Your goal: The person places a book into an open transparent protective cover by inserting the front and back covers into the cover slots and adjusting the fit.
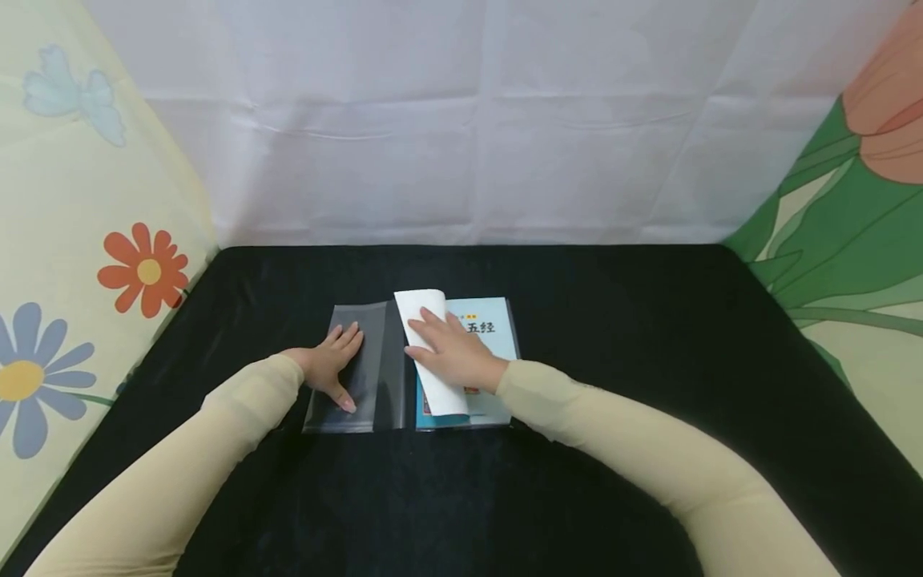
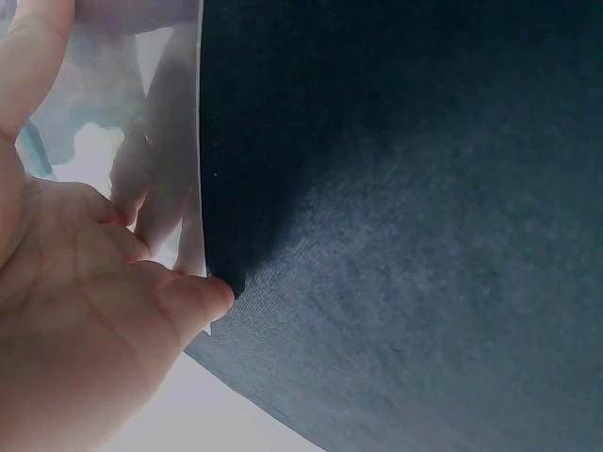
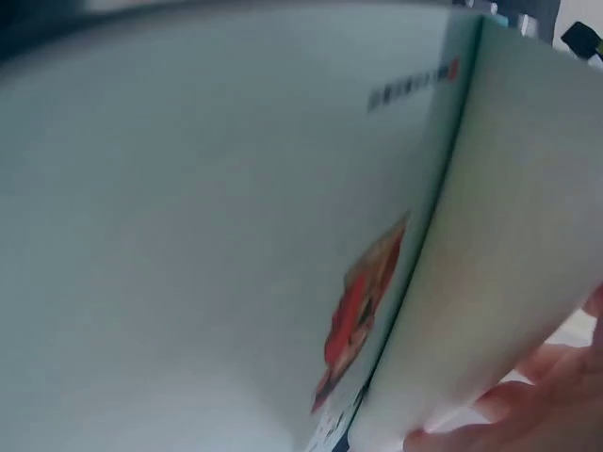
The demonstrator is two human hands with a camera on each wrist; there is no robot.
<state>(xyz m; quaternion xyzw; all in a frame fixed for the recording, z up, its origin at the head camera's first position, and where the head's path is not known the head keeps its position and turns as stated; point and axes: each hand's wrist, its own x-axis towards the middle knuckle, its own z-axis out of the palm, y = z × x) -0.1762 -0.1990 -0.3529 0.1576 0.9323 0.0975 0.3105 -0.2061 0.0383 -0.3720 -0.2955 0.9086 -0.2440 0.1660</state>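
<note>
Pressing flat on the clear plastic cover [image 1: 356, 369], the left hand [image 1: 328, 367] lies with fingers straight and spread, gripping nothing; its wrist view shows only a blurred palm, the sheet's edge and the black tabletop [image 1: 613, 449]. Just right, touching the sheet, the light-blue book [image 1: 486, 336] lies mid-tabletop with its white front leaf [image 1: 433, 353] bent back leftward. The right hand [image 1: 450, 357] rests on that leaf, fingers extended, thumb hidden, so its grip cannot be told. The book's title is partly covered, and the right wrist view is a blur.
</note>
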